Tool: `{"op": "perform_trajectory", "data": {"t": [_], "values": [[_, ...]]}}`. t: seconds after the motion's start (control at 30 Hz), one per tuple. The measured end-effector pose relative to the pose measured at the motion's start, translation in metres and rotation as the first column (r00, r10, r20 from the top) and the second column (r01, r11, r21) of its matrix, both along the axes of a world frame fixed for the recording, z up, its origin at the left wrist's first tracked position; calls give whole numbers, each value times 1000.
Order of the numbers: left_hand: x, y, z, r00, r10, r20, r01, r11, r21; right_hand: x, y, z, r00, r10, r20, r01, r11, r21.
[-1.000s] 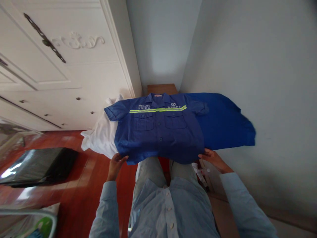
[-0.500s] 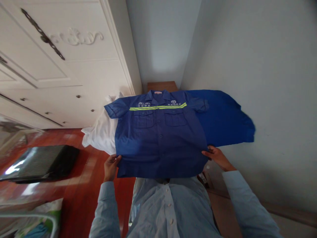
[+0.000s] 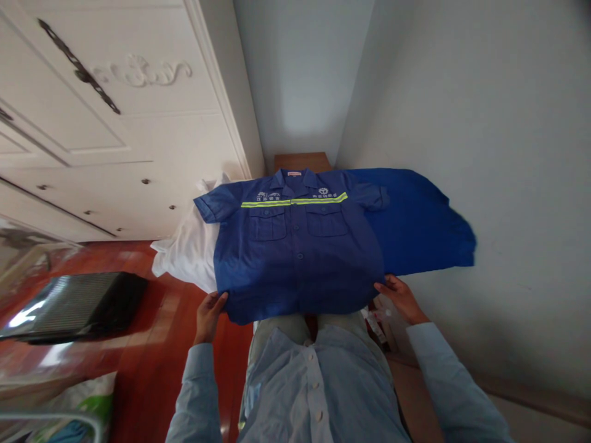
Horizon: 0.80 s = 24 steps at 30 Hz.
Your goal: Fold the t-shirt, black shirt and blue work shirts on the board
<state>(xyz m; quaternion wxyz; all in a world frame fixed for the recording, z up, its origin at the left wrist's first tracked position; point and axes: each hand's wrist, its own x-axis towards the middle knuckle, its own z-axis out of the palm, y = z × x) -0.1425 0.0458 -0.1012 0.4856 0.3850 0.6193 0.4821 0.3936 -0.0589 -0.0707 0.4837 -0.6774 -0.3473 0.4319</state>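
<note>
A dark blue short-sleeved work shirt (image 3: 298,264) lies spread face up in front of me, collar at the far end, with a yellow-green reflective stripe across its chest. My left hand (image 3: 210,315) pinches its left edge near the hem. On the opposite edge, my right hand (image 3: 401,296) grips the cloth between thumb and fingers. The near hem hangs above my lap. Under the shirt, brighter blue cloth (image 3: 420,221) sticks out to the right and white cloth (image 3: 187,252) to the left.
A white cabinet (image 3: 180,141) with dark handles stands at the left, and a grey wall (image 3: 484,172) rises close on the right. A black ribbed object (image 3: 78,304) rests on the red wooden floor (image 3: 152,351). Brown wood (image 3: 302,162) shows behind the collar.
The shirt's near hem has drawn away from me and curled under, uncovering more of my lap. Both hands keep their hold, the right one having shifted slightly inward.
</note>
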Motion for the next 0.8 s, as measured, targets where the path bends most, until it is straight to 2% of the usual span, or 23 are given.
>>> {"op": "perform_trajectory", "data": {"t": [0.1,0.23,0.4,0.53,0.63,0.7,0.77,0.8], "values": [[4,-3,-7,997,-78,9,78,996,-45,-12,-7,-11,997,31,-71,-33,999,-27],[14,-1,-11,975,-215,-56,209,973,-94,-25,-11,-33,993,13,-115,-18,999,-46],[21,5,-19,982,-187,0,187,981,-50,-31,-4,-52,994,49,-102,-52,998,-27],[12,1,-30,987,-153,44,155,987,-49,-24,-9,-48,992,115,-41,-120,986,-118],[5,-6,-38,988,-135,76,139,989,-46,-19,-18,-41,993,121,-6,-120,979,-165],[3,-8,-38,983,-161,89,168,983,-79,-16,-23,-38,990,134,47,-122,972,-201],[-1,-7,-34,978,-204,40,208,969,-135,-11,-26,-35,967,231,104,-196,942,-273],[-3,-5,-29,974,-225,-27,218,963,-158,-7,-28,-32,942,317,109,-269,909,-318]]}}
